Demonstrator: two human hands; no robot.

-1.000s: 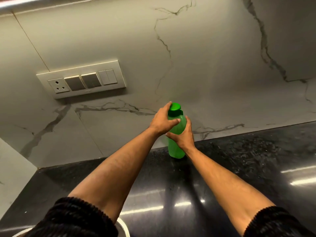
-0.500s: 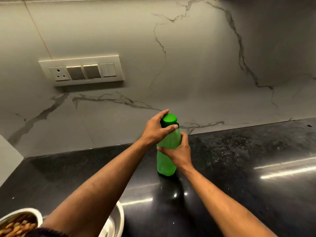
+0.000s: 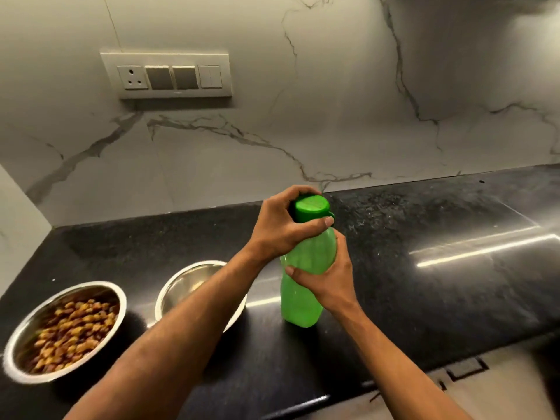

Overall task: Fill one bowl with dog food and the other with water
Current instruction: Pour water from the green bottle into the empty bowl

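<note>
Right hand (image 3: 328,281) steadies the green bottle (image 3: 303,301); left hand (image 3: 280,227) wraps its cap (image 3: 312,207), probably to unscrew it.

The black countertop (image 3: 424,298) bears two steel bowls (image 3: 65,331) (image 3: 185,286) and a green bottle (image 3: 303,304).
</note>
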